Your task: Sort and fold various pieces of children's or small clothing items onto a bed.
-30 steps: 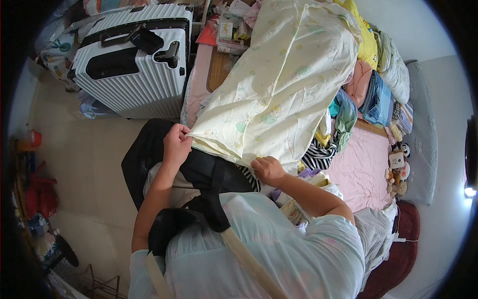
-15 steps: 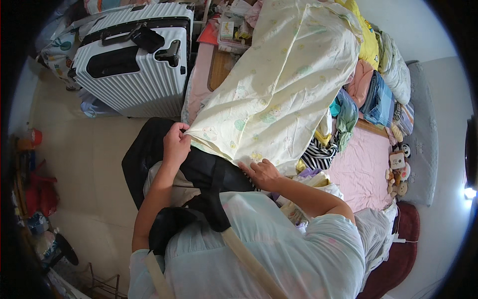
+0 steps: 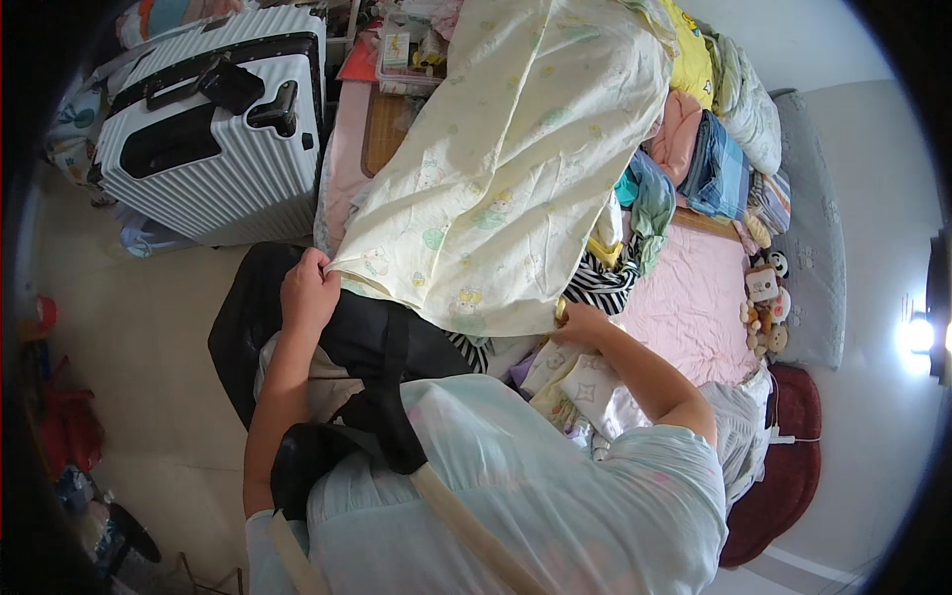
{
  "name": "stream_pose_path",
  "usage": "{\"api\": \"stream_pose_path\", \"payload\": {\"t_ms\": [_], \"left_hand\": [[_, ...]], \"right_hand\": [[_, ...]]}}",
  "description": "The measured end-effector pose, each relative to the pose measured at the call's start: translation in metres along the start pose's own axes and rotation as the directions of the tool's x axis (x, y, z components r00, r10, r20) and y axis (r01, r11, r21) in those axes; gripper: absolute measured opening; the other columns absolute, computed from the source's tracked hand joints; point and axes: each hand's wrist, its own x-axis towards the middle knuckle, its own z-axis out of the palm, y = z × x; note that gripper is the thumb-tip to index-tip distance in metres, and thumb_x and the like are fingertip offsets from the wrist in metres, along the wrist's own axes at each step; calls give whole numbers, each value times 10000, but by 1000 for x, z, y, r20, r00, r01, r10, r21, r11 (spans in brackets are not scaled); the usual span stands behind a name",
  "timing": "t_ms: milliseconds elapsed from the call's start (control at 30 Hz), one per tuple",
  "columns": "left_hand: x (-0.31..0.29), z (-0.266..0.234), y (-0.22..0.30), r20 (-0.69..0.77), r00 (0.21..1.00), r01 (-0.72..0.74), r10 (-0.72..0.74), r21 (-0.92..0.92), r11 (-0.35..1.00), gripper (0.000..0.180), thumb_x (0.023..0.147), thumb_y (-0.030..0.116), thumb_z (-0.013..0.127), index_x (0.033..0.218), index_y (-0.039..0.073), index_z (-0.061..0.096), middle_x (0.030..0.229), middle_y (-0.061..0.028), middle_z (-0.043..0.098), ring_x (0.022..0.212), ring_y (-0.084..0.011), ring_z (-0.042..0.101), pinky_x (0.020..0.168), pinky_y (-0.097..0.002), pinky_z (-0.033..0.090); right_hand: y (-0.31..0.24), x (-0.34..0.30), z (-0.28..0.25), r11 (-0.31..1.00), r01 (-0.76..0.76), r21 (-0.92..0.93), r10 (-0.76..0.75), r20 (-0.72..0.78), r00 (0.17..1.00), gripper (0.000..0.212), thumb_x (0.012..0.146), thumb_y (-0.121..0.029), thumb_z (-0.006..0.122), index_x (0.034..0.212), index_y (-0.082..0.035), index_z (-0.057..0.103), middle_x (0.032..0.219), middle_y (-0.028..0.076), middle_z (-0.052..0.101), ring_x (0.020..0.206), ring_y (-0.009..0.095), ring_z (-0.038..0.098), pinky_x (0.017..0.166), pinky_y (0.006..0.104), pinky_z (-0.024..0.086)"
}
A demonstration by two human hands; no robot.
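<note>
Cloth: pale yellow printed cloth, draped long over the bed, its near edge drawn out between the two hands; some creases run along its length.
Left hand: thumb and fingers pinching the cloth's near left corner, above the black bag.
Right hand: fingers closed at the near right corner, apparently pinching the edge; fingertips partly hidden. It lies just beside the striped garment.
Step in hand: judged to be straightening the near edge, one corner to each hand.
Next move: judged to call for even tension between both pinches, with the right corner kept clear of the clothes.
Bed: pink sheet, bare in part right of the cloth; folded clothes are piled near its far right, soft toys near the wall side. A clear box stands left of the cloth's far end.
Room: pale tiled floor; white suitcase at far left, near the bed; plain wall and a bright light at right.
</note>
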Motion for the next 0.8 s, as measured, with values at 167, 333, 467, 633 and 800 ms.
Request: {"api": "stream_pose_path", "payload": {"t_ms": [167, 333, 467, 633, 800], "left_hand": [[4, 1, -3, 12, 1000, -4, 4, 55, 998, 157, 725, 146, 607, 759, 38, 498, 714, -138, 584, 694, -348, 581, 614, -439, 455], [8, 2, 2, -1, 1000, -11, 11, 97, 995, 173, 719, 155, 607, 723, 39, 479, 722, -138, 563, 705, -345, 563, 616, -439, 442], [6, -2, -2, 7, 1000, 7, -8, 97, 995, 194, 711, 179, 611, 703, 38, 477, 711, -138, 561, 699, -344, 561, 610, -438, 439], [1, -2, 7, 64, 998, 12, -19, 107, 994, 203, 699, 197, 617, 696, 46, 482, 700, -135, 562, 700, -346, 564, 608, -440, 437], [-14, -9, 11, 125, 992, 8, -15, 49, 999, 170, 692, 161, 606, 750, 60, 483, 697, -134, 565, 695, -356, 568, 610, -446, 439]], "right_hand": [[-19, -2, 26, 963, 34, -266, -114, -293, 949, 412, 618, -397, 663, 893, -90, 670, 846, 135, 662, 815, 282, 632, 759, 411, 466], [8, 24, 38, 988, 5, -152, -60, -359, 931, 305, 645, -321, 638, 821, -71, 646, 780, 157, 648, 765, 320, 624, 716, 423, 471], [16, -12, -15, 932, -66, 358, 266, -546, 795, 171, 680, -183, 579, 768, -38, 559, 751, 202, 616, 743, 377, 601, 663, 446, 465], [38, -37, -23, 929, 0, 369, 219, -551, 805, 141, 713, -105, 535, 829, -27, 557, 796, 214, 621, 794, 394, 600, 702, 451, 463], [23, -63, -34, 943, 68, 324, 18, -256, 966, 156, 717, -79, 544, 852, -34, 607, 812, 194, 629, 789, 372, 607, 690, 425, 473]]}}
